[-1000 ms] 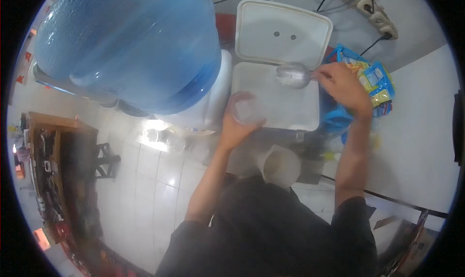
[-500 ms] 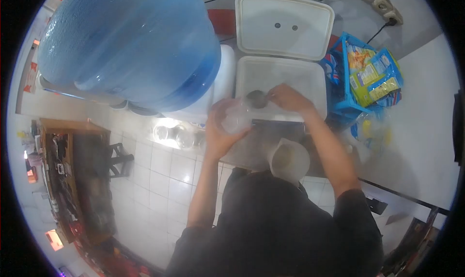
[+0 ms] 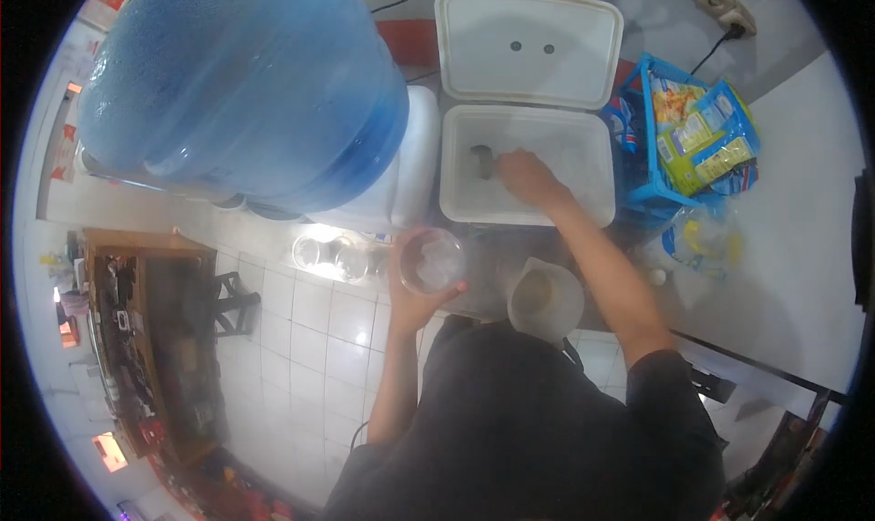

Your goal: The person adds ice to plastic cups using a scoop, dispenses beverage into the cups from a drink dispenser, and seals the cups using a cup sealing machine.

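Left hand (image 3: 407, 293) was curled around a clear cup (image 3: 457, 245), thumb along the near right side, fingers on the left. Cup mouth faced up toward the head camera; pale, icy-looking lumps showed inside.

Right hand (image 3: 531, 179) was closed on the handle of a scoop (image 3: 483, 162), the grip partly hidden by the fingers. Scoop head lay just left of that hand, within the outline of a white box (image 3: 483, 217); could not tell whether it touched the whitish contents. Hands apart, the left one nearer the body and lower in view.

Box lid (image 3: 529, 74) stood raised beyond the right hand. Right of that hand: a blue basket (image 3: 649, 111) with bright packets (image 3: 702, 152), and farther off a power strip (image 3: 715, 6) with a plug in it. Between left hand and right forearm, a pale jug (image 3: 567, 307), near the shirt. Beyond and left of the left hand, a big blue bottle (image 3: 246, 83); just left of it, glasses (image 3: 351, 259) in a row.
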